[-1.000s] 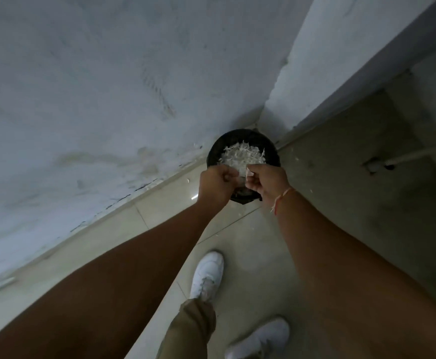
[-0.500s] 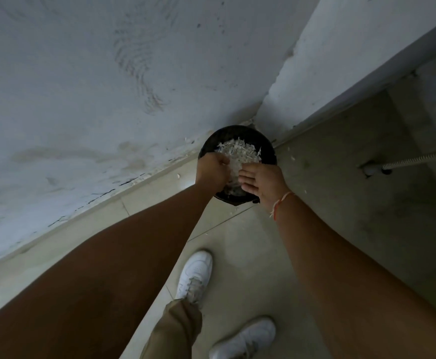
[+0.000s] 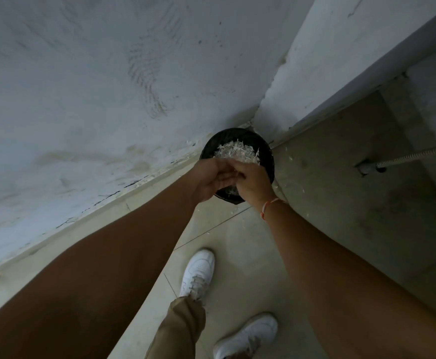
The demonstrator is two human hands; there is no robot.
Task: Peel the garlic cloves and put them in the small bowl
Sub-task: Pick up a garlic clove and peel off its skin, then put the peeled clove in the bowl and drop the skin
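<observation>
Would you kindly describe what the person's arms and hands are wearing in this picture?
Both forearms are bare, with no sleeves in view. The left hand wears nothing that shows. The right hand has a thin red-orange thread bracelet tied round its wrist. No gloves, rings or watch are visible.

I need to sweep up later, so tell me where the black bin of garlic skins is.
In the head view, the black bin stands on the floor in the wall corner, directly beyond both hands, up-centre; the white shoes are nearer the person.
</observation>
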